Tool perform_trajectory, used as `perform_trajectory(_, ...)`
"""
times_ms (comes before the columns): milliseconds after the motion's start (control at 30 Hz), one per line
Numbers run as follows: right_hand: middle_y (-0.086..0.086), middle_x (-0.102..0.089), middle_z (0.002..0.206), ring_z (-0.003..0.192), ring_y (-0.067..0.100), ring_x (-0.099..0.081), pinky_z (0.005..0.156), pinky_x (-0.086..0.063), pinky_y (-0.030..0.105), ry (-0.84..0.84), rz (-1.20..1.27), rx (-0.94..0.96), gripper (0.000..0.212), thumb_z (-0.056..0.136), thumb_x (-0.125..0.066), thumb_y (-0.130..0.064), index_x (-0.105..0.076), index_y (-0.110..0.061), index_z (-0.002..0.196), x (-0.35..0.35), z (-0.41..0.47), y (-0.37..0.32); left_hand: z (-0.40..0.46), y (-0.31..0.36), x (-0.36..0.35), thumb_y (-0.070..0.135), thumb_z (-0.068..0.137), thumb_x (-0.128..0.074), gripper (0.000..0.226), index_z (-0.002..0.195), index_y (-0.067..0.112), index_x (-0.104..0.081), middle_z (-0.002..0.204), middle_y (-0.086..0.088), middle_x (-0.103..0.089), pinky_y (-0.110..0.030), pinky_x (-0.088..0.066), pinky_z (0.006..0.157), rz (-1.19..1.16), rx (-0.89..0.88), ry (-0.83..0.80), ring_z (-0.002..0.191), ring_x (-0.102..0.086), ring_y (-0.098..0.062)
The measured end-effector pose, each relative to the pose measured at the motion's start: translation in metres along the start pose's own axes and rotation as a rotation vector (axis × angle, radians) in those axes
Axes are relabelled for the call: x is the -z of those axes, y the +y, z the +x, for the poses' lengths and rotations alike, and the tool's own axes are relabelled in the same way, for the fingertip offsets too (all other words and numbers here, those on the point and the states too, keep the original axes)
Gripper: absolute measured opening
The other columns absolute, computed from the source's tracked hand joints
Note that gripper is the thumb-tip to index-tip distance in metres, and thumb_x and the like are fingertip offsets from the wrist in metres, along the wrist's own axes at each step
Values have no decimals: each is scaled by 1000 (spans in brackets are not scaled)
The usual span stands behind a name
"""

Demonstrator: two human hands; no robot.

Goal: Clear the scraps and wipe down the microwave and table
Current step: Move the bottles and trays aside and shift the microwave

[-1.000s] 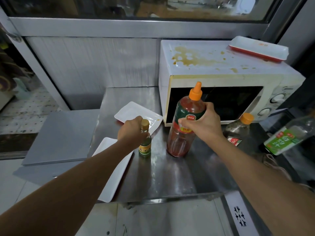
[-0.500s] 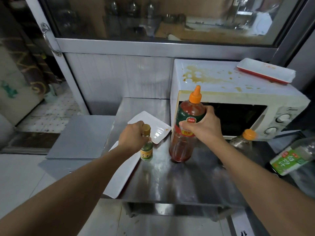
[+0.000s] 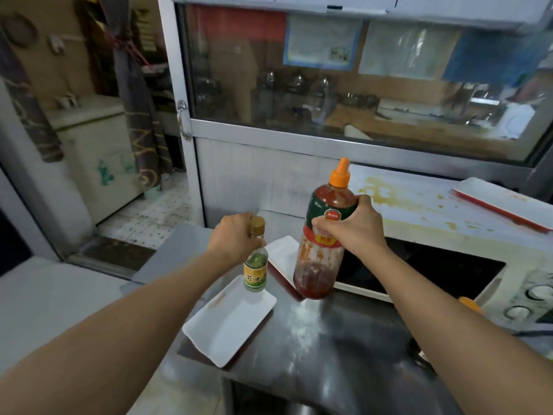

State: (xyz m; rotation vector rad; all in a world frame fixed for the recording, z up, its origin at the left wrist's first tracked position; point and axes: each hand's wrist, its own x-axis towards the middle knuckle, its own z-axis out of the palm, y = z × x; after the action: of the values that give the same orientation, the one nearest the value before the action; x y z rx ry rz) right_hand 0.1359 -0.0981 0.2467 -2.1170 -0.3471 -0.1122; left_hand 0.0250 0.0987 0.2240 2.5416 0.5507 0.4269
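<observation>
We are facing the stained microwave (image 3: 425,217) sitting at the right of the steel table (image 3: 314,348). Our right hand (image 3: 356,226) is gripping the sauce bottle (image 3: 321,235) above the table; our left hand (image 3: 233,238) is gripping the small green bottle (image 3: 255,274) over a white tray (image 3: 227,327).

table (image 3: 344,348): glossy brushed metal | sauce bottle (image 3: 321,250): clear smeared plastic | microwave (image 3: 419,205): stained white enamel
</observation>
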Motion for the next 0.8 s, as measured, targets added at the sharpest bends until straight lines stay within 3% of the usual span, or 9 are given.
perform_trajectory(267,-13,-51,89,82,11,-55,62,-42,21,54,20,44,71,49,-84,-48,-41,-28,101,-37,29,-36,47,-34,30,24,74,-73,24,76,16,-50,80,-6,-59,-32,-45,63,-32,-12,59,77,-57,-27)
perform_trajectory(467,-9,-54,101,90,13,-57,75,-51,30,146,-8,-25,72,52,-85,-47,-40,-29,106,-77,57,-58,112,-69,40,23,74,-72,22,75,19,-51,69,5,-52,-22,-32,48,-87,-73,18,63,-48,-13)
perform_trajectory(600,-8,-54,102,91,14,-56,77,-51,30,252,-12,-103,79,53,-85,-45,-44,-22,116,-96,75,-70,156,-85,43,19,74,-70,19,78,15,-52,77,-4,-56,-26,-38,57,-131,-160,-50,70,-52,-22)
perform_trajectory(733,-7,-54,99,87,14,-55,74,-50,29,350,-25,-157,77,53,-85,-44,-45,-19,114,-108,89,-76,191,-90,41,22,75,-72,21,85,12,-57,77,-4,-59,-26,-39,54,-161,-234,-96,71,-54,-22)
perform_trajectory(800,-6,-54,99,88,15,-55,75,-52,31,382,-42,-181,77,53,-85,-44,-46,-18,113,-111,97,-76,206,-90,36,20,76,-73,22,87,9,-58,81,-8,-62,-33,-48,64,-199,-258,-126,75,-58,-25)
